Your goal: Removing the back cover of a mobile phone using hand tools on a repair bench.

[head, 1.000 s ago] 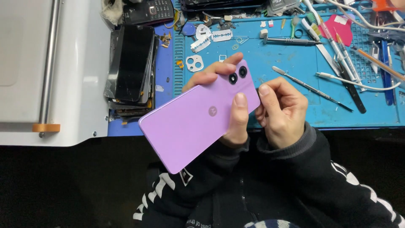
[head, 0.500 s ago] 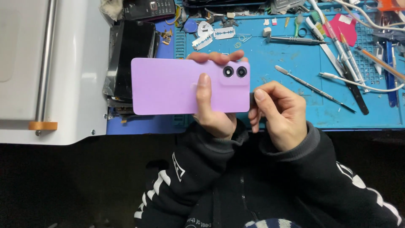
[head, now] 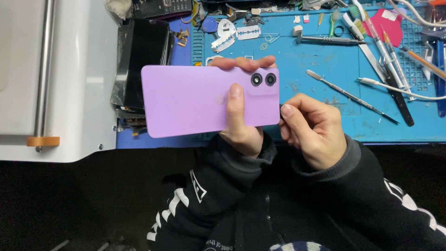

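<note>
The left hand (head: 241,128) holds a lilac phone (head: 204,100) above the near edge of the blue mat (head: 316,69) that covers the surface; the thumb is pressed on the phone's back and the fingertips (head: 241,62) curl over its far long edge, so the hand is closed around it. The phone shows its back to the camera and lies with its long axis from left to right, almost level — the end with the two round camera lenses (head: 263,79) points to the right, the plain end to the left, over a stack of dark screen panels (head: 144,60). The right hand (head: 313,130) is just beside the right short edge of the phone, with thumb and forefinger pressed together at that edge; whether they pinch something small there I cannot tell. At the far left stands a white machine (head: 69,83) with a small orange tab (head: 42,141) near its front corner. On the mat, well apart from the hands, lie a razor blade (head: 248,32), a thin metal spudger (head: 350,96), a black-handled tool (head: 399,104) and a pink flat piece (head: 385,23) at the far right — labels on them are too small to read. Both sleeves are black with white markings.
</note>
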